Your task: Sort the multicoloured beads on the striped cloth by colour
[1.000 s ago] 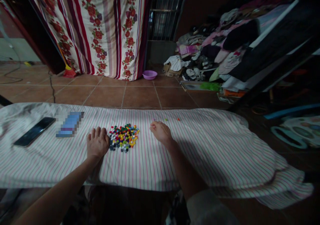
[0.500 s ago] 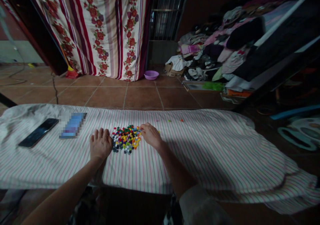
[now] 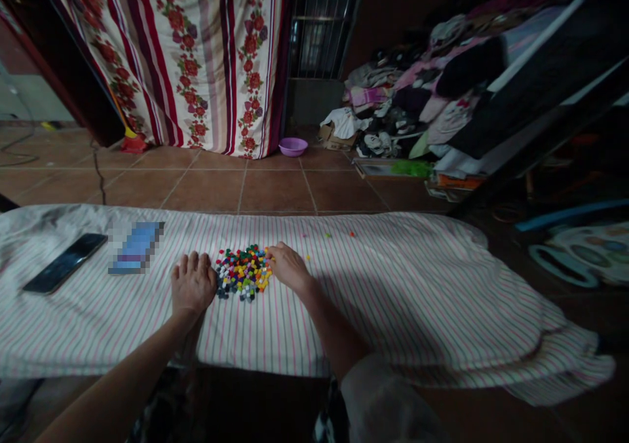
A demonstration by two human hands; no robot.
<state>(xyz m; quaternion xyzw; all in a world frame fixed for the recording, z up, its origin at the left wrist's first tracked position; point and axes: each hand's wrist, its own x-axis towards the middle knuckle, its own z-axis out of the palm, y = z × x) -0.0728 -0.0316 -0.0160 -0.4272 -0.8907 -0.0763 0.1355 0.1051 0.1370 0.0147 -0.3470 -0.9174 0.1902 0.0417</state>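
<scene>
A pile of small multicoloured plastic blocks [image 3: 242, 274] lies on a striped cloth [image 3: 422, 299]. My left hand [image 3: 193, 280] rests palm down on the cloth at the pile's left edge, its fingers stretched out and the thumb side against the blocks. At the pile's upper right edge is my right hand [image 3: 289, 267], fingers bent and drawn together at the blocks. Whatever is between those fingertips is hidden. Apart from the pile lie single blocks: a yellow block [image 3: 308, 257] beside my right hand, and farther back a pink block [image 3: 303, 235], a green block [image 3: 328, 235] and an orange-red block [image 3: 352, 234].
Left of my hands lie a dark phone [image 3: 66, 263] and a device with a blurred-out screen [image 3: 136, 249]. Beyond the cloth's far edge is a tiled floor [image 3: 275, 189] with a purple basin [image 3: 293, 147], a floral curtain [image 3: 211, 56] and a heap of clothes [image 3: 407, 96].
The whole view has shifted slightly, moving the scene a little leftward. Both hands keep about the same places beside the pile, and the single blocks lie as before.
</scene>
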